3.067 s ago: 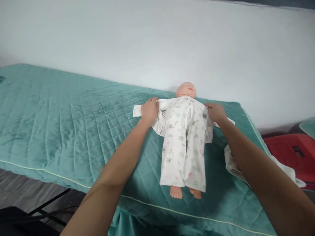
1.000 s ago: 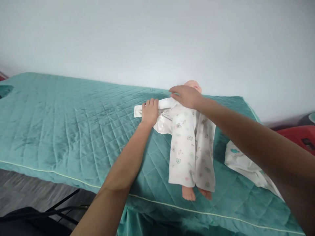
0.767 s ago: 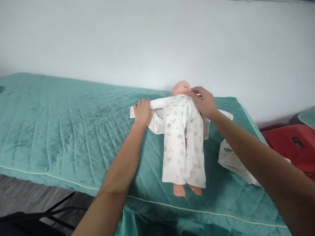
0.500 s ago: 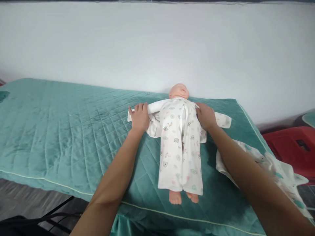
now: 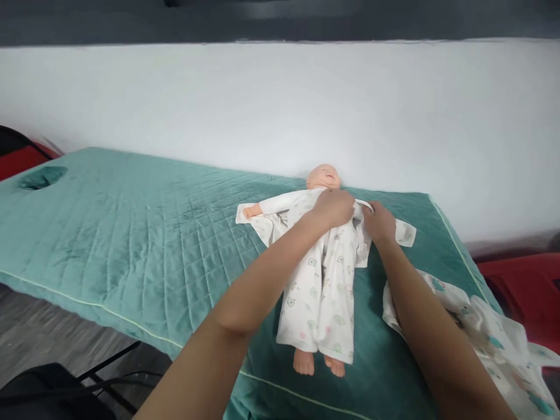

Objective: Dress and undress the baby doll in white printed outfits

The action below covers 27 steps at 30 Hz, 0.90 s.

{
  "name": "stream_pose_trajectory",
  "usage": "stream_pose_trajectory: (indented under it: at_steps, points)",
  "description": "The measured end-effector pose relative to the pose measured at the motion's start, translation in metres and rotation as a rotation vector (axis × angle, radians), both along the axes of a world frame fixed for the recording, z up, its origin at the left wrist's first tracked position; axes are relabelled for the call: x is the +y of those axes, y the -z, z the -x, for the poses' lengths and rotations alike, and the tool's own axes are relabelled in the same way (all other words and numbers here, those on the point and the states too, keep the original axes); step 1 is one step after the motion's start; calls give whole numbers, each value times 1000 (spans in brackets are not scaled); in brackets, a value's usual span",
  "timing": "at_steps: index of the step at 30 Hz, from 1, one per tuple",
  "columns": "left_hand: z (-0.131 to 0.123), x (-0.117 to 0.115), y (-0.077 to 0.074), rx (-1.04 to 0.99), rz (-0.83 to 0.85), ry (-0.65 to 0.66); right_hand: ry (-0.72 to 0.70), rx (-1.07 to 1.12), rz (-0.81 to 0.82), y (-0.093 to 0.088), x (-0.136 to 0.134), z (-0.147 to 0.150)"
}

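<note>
A baby doll [image 5: 324,177] lies on its back, head at the wall. Over its body is an open-fronted white baby romper [image 5: 317,309] printed with small animals and leaves, and its bare feet stick out of the legs. My left hand [image 5: 335,208] is closed on the romper at the chest. At the shoulder on the right, my right hand [image 5: 380,223] pinches the edge of the cloth, which stretches between my two hands. The doll's arm on the left lies bare-handed on the spread garment. One flat sleeve [image 5: 405,233] shows beyond my right hand.
Beneath the doll is a green quilted bed [image 5: 144,233] with a face hole [image 5: 42,177] at the far left. A patterned white cloth [image 5: 494,338] lies crumpled at the right edge. Red chairs [image 5: 525,291] stand beyond. A white wall [image 5: 219,111] runs behind.
My left hand has left the doll's arm on the left and moved right onto its chest, uncovering the doll's hand. My right hand has shifted slightly outward, drawing the cloth edge. The view has tilted up.
</note>
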<state>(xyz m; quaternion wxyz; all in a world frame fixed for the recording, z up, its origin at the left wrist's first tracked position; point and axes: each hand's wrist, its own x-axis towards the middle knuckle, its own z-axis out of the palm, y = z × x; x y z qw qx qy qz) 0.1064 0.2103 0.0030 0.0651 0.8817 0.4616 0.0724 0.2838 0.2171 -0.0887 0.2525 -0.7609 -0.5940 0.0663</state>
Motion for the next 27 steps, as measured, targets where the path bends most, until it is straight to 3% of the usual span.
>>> stream_pose_trajectory:
  at_steps: [4,8,12,19,27]
  points:
    - [-48,19,2,183,83,1,6,-11,31,-4,-3,2]
    - [-69,23,17,243,84,-62,-16,-30,50,-6,-4,3]
    - [-72,23,23,287,77,-94,4,-42,67,-4,-1,0]
    - [-58,37,17,298,51,-73,97,47,104,0,2,-12]
    - [-77,42,37,317,83,-16,105,62,147,-1,6,-9]
